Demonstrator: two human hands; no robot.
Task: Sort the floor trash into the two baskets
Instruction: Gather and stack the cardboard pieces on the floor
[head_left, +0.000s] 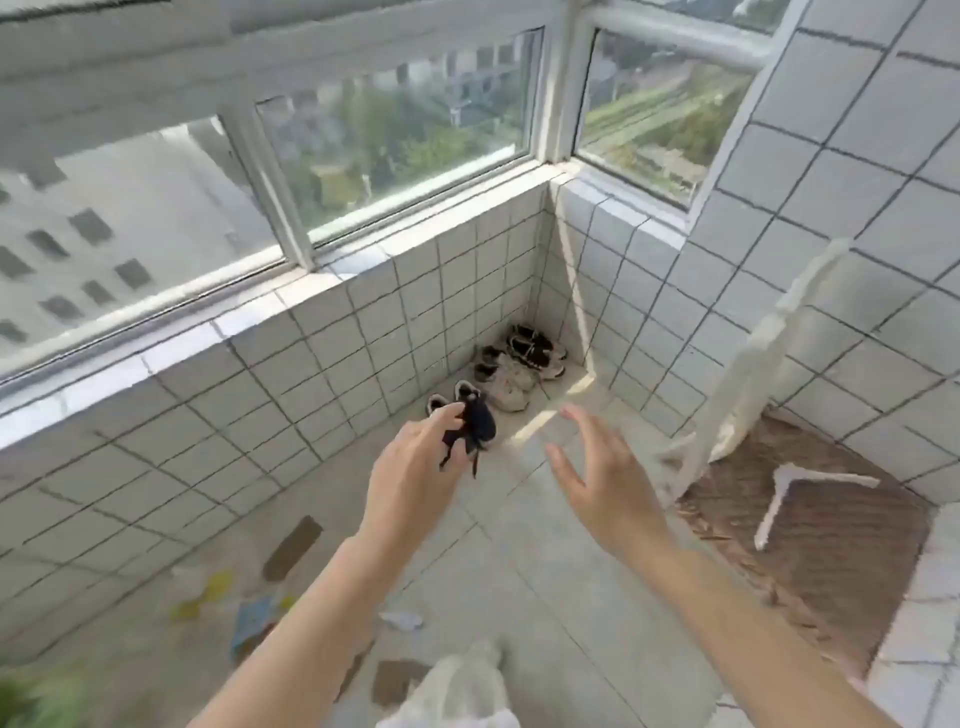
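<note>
One small black scrap (475, 423) with dangling strings hangs from the left hand (415, 467), pinched at the fingertips (454, 413) high above the floor. That light grip could let it slip, and no basket is in view to aim for. Beside it, the right hand (602, 473) is spread, holding nothing. Paper scraps (249, 618) lie below.

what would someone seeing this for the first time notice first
First, the two bare arms reaching out mid-frame: the left hand pinches a small dark item with dangling strings, while the right hand is spread open beside it. Beyond them, pairs of shoes line the tiled corner under the windows. Scattered scraps of paper and card litter the floor at lower left.
</note>
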